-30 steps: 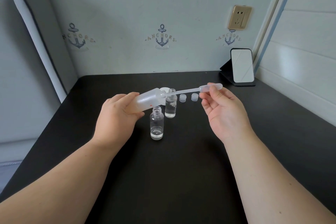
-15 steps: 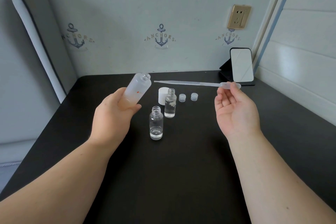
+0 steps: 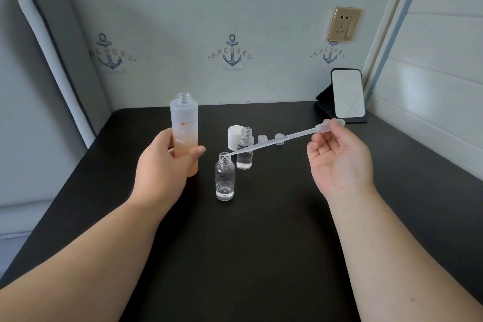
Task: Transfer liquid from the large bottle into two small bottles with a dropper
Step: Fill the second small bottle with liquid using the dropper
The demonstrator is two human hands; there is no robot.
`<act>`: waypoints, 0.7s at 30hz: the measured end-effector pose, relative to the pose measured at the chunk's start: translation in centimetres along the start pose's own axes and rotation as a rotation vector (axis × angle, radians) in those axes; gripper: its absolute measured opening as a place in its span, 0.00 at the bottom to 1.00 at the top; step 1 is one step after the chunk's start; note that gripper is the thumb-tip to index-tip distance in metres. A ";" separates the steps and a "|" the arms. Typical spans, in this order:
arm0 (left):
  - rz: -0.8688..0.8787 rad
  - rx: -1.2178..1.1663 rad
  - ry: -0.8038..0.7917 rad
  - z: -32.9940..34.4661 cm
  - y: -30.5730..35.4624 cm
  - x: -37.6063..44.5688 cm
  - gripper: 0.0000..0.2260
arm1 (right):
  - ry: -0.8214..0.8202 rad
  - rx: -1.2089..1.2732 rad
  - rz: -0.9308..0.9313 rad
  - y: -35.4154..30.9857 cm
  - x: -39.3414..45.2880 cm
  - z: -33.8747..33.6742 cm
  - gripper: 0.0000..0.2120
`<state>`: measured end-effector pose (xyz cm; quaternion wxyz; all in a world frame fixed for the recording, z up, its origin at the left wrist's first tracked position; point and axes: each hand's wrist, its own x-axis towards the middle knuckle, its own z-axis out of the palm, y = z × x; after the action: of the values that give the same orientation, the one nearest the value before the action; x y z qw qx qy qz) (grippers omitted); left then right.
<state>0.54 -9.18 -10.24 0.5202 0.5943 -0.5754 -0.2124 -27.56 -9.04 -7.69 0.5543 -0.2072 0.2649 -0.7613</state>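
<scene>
Fingers (image 3: 329, 125) pinched on dropper (image 3: 282, 139) bulb — large bottle (image 3: 184, 136) gripped.

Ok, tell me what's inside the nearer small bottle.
The nearer small bottle holds a shallow layer of clear liquid at its bottom. The dropper tip sits at its open mouth; whether the tip reaches inside cannot be told.

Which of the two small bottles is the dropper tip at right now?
The nearer small bottle: the dropper tip sits at its mouth. The farther small bottle, beside the white cap, stands behind the stem.
</scene>
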 end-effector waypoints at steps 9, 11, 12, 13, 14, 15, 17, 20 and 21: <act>0.001 -0.092 0.018 -0.3 0.3 -0.5 0.17 | -0.005 -0.011 -0.003 0.0 0.0 -0.1 0.09; 0.048 -0.099 0.105 -0.7 0.4 -0.8 0.18 | -0.014 -0.006 -0.003 0.0 0.0 -0.1 0.09; 0.093 -0.072 0.154 -0.9 0.5 -1.0 0.18 | -0.018 -0.007 -0.004 0.0 0.0 -0.1 0.10; 0.151 -0.038 0.196 -1.0 0.7 -1.1 0.17 | -0.021 -0.011 -0.005 0.0 0.0 -0.1 0.11; 0.215 -0.012 0.221 -1.1 0.9 -1.4 0.15 | -0.022 -0.014 -0.006 -0.1 0.0 -0.1 0.11; 0.276 -0.004 0.226 -1.0 1.1 -1.6 0.12 | -0.022 -0.016 -0.007 -0.1 0.0 0.0 0.12; 0.361 -0.014 0.175 -0.9 1.4 -2.1 0.07 | -0.020 -0.023 -0.009 -0.1 0.0 0.0 0.12; 0.395 0.044 -0.047 -0.6 1.6 -2.5 0.10 | -0.025 -0.033 -0.009 -0.1 -0.1 0.0 0.12; 0.383 0.088 -0.154 -0.5 1.6 -2.5 0.13 | -0.028 -0.033 -0.008 -0.1 -0.2 0.0 0.13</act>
<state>-0.39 -6.40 -9.54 0.4792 0.4780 -0.7247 -0.1292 -27.55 -8.88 -7.61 0.5515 -0.2279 0.2688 -0.7561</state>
